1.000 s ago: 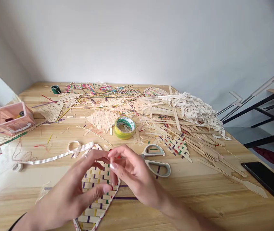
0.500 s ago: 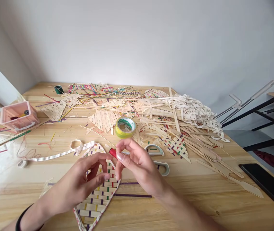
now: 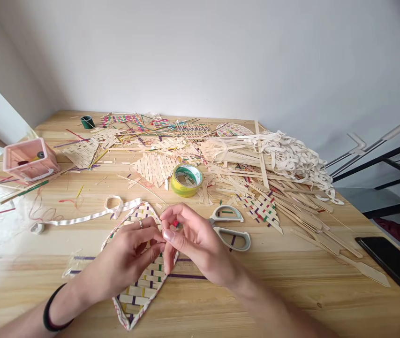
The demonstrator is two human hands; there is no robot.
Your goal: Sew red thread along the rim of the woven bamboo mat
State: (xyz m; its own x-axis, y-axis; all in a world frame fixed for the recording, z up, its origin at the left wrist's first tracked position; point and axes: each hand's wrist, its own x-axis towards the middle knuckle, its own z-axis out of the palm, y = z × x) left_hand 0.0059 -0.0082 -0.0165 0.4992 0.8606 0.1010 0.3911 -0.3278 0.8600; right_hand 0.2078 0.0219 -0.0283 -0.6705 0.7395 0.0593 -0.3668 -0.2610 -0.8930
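Note:
Above a woven bamboo-strip piece (image 3: 132, 299) edged with white ribbon, my two hands meet at the fingertips. My right hand (image 3: 200, 246) is curled round a spool of red thread (image 3: 175, 224), mostly hidden by its fingers. Thumb and index finger of my left hand (image 3: 124, 256) are pinched against the right fingertips; whatever is between them is too fine to make out. White ribbon (image 3: 80, 218) trails left from the woven piece to a small roll. Just right of my right hand lie scissors (image 3: 245, 241) with white-grey handles, their blades hidden.
A roll of yellow tape (image 3: 185, 191) stands beyond my hands. Loose bamboo strips (image 3: 291, 206) and heaped white ribbon (image 3: 291, 155) cover the back right. A pink box (image 3: 29, 164) is at the left, a phone (image 3: 389, 263) near the right edge.
My left hand has moved in to touch the right fingertips and closed into a pinch. The red spool is now more covered by the right fingers. The view has shifted slightly.

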